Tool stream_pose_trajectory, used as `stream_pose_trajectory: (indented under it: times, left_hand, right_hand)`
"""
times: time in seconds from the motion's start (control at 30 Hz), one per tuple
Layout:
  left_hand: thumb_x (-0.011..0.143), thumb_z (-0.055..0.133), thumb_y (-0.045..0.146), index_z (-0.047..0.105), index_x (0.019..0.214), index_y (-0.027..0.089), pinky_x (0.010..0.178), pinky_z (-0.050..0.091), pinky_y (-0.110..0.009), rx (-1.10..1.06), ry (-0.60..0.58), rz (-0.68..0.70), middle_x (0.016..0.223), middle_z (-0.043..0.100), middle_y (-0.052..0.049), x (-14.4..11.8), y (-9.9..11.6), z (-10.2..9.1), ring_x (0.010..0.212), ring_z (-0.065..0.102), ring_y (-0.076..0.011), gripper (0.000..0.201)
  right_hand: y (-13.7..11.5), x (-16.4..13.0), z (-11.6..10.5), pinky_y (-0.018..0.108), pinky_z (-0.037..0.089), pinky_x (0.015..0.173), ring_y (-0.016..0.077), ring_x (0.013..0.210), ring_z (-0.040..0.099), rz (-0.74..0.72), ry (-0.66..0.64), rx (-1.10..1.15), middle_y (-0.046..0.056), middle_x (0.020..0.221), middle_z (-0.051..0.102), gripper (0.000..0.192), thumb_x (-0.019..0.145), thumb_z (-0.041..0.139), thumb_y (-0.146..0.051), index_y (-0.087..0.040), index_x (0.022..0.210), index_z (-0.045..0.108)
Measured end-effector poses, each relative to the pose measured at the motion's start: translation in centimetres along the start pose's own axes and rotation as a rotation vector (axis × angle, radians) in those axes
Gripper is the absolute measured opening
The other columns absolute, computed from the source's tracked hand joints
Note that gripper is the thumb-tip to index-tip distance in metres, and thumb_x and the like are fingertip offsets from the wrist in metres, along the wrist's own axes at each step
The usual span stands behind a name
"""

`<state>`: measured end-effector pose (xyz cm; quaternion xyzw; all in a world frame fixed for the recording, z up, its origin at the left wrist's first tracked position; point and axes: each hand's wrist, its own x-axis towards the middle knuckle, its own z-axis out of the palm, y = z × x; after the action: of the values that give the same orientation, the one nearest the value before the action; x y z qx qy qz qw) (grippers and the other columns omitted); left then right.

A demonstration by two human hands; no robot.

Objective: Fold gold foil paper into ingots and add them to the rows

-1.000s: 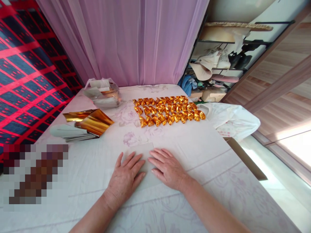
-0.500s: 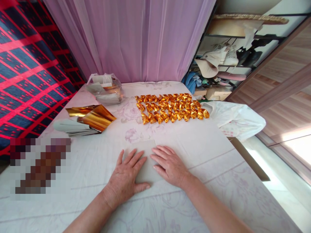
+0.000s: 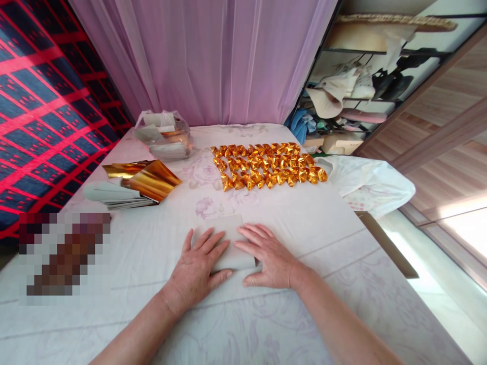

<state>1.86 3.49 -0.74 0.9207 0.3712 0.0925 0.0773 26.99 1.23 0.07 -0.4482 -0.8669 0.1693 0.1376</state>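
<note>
A sheet of paper (image 3: pixel 233 259), pale side up, lies on the table under my hands, its near edge slightly raised in a curve. Spread across its left side is my left hand (image 3: pixel 200 263), open, with the thumb near the close edge. My right hand (image 3: pixel 266 258) rests open on the sheet's right side, fingers stretched toward the left and thumb apart by the near corner. Beyond the sheet, several folded gold foil pieces (image 3: pixel 270 170) stand in three rows. Parts of the sheet are hidden beneath my fingers.
To the left lies a stack of gold-and-pale paper sheets (image 3: pixel 152 182). Behind it sits a clear plastic bag (image 3: pixel 163 137) with more paper. A white plastic bag (image 3: pixel 376 185) rests at the table's right edge. Shelves (image 3: pixel 357 101) with shoes and hats stand beyond.
The sheet's near edge has lifted into a curve. My right thumb has spread away from the fingers toward me, while my left hand stays nearly in place.
</note>
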Motion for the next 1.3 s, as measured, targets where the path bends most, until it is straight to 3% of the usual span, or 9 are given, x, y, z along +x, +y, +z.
stream_pose_trajectory:
  times: [0.17,0.4,0.63,0.77,0.87,0.97,1.1,1.2,1.3]
  left_hand:
    - [0.091,0.047,0.065,0.054,0.137,0.025,0.119,0.006,-0.062,-0.032,-0.022,0.001,0.146,0.052,-0.009,0.1,-0.1,-0.4,0.139,0.04,-0.0332,0.061]
    - [0.092,0.046,0.064,0.056,0.136,0.025,0.117,0.005,-0.065,-0.067,-0.016,0.003,0.144,0.055,-0.01,0.2,-0.2,-0.7,0.138,0.043,-0.0333,0.059]
    - [0.084,0.049,0.074,0.055,0.137,0.025,0.116,0.0,-0.067,-0.09,-0.017,0.019,0.143,0.055,-0.012,0.2,-0.5,-0.8,0.136,0.044,-0.0352,0.072]
    - [0.074,0.05,0.084,0.055,0.136,0.02,0.116,-0.001,-0.067,-0.106,-0.028,0.061,0.143,0.054,-0.015,0.0,-0.8,-0.9,0.137,0.043,-0.0379,0.089]
    - [0.074,0.049,0.085,0.055,0.13,0.017,0.116,0.001,-0.067,-0.131,0.007,0.057,0.137,0.06,-0.016,-0.2,-0.6,-0.9,0.134,0.046,-0.0383,0.089]
    - [0.085,0.044,0.076,0.054,0.126,0.017,0.118,0.006,-0.063,-0.179,0.085,0.031,0.122,0.069,-0.013,-0.3,0.1,-1.0,0.123,0.059,-0.0323,0.072]
    - [0.102,0.035,0.044,0.047,0.13,0.021,0.12,0.018,-0.055,-0.256,0.147,-0.016,0.105,0.075,-0.004,-0.2,0.8,-1.3,0.099,0.071,-0.0197,0.038]
    - [0.103,0.033,0.028,0.025,0.149,0.022,0.117,0.029,-0.051,-0.244,0.215,-0.029,0.104,0.076,-0.003,0.1,0.7,-1.3,0.098,0.071,-0.0176,0.047]
    - [0.101,0.036,0.022,0.01,0.155,0.024,0.109,0.043,-0.046,-0.225,0.288,-0.071,0.118,0.072,-0.007,0.3,0.6,-0.8,0.106,0.069,-0.0188,0.06]
  right_hand:
    - [0.0,0.1,0.1,0.052,0.025,0.116,0.0282,0.137,0.042,-0.005,0.045,0.052,0.011,0.142,0.055,0.061,0.074,0.076,-0.042,-0.023,0.13,0.06]
    - [0.1,0.1,0.6,0.044,0.041,0.107,0.021,0.114,0.062,-0.123,0.289,0.056,0.007,0.118,0.07,0.046,0.08,0.06,-0.015,-0.023,0.125,0.059]
    - [0.0,-0.1,0.3,0.037,0.051,0.089,0.0201,0.095,0.068,-0.237,0.36,-0.063,0.007,0.105,0.074,0.022,0.089,0.057,-0.019,-0.02,0.108,0.067]
    - [0.1,0.0,0.7,0.032,0.053,0.082,0.0173,0.085,0.07,-0.155,0.402,0.009,0.003,0.091,0.076,0.017,0.094,0.053,-0.022,-0.022,0.101,0.069]
    - [-0.1,0.0,0.9,0.028,0.053,0.073,0.0158,0.073,0.07,-0.084,0.438,0.061,0.001,0.078,0.075,0.018,0.096,0.054,-0.027,-0.022,0.093,0.07]
    - [-0.3,0.0,0.8,0.025,0.052,0.067,0.0143,0.067,0.07,-0.021,0.431,0.127,0.001,0.075,0.075,0.018,0.095,0.056,-0.031,-0.022,0.089,0.071]
    - [-0.7,0.0,0.6,0.023,0.051,0.064,0.0131,0.063,0.069,0.027,0.394,0.191,0.0,0.074,0.075,0.02,0.095,0.055,-0.031,-0.022,0.088,0.071]
    - [-0.9,0.2,0.8,0.023,0.05,0.061,0.0128,0.06,0.067,0.079,0.402,0.209,-0.001,0.069,0.073,0.021,0.095,0.053,-0.032,-0.022,0.086,0.07]
    - [-1.0,0.5,1.2,0.023,0.05,0.061,0.013,0.061,0.067,0.161,0.425,0.23,0.0,0.073,0.074,0.019,0.094,0.053,-0.033,-0.022,0.091,0.069]
